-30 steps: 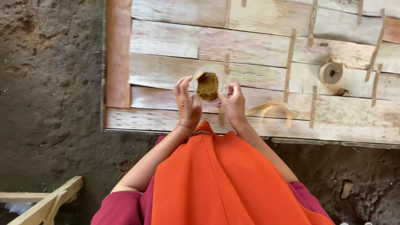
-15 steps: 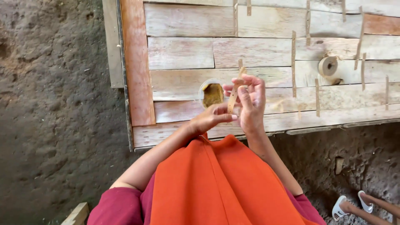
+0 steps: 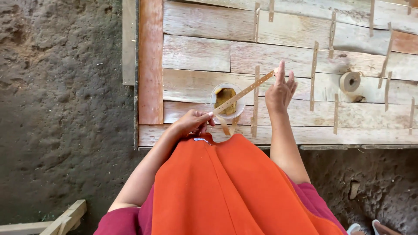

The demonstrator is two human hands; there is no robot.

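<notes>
A brown paper tape strip [image 3: 244, 92] is stretched taut between my two hands above a panel of pale wood veneer sheets [image 3: 196, 52]. My left hand [image 3: 193, 122] pinches its lower end near the panel's front edge. My right hand [image 3: 281, 89] holds the upper end, fingers pointing up. Under the strip stands a clear cup [image 3: 227, 101] with a wet brownish sponge in it. Several tape strips lie stuck across the seams, one of them [image 3: 256, 100] right beside the cup.
A roll of brown tape [image 3: 349, 81] lies on the panel to the right. A reddish board [image 3: 150, 61] borders the panel on the left, with dark dirt floor [image 3: 61, 95] beyond. A pale wooden frame [image 3: 65, 219] shows bottom left; someone's sandalled feet [image 3: 370, 228] bottom right.
My hands moved apart from over the cup, pulling the tape strip out to full length: left hand down and left, right hand up and right. The view shifted left.
</notes>
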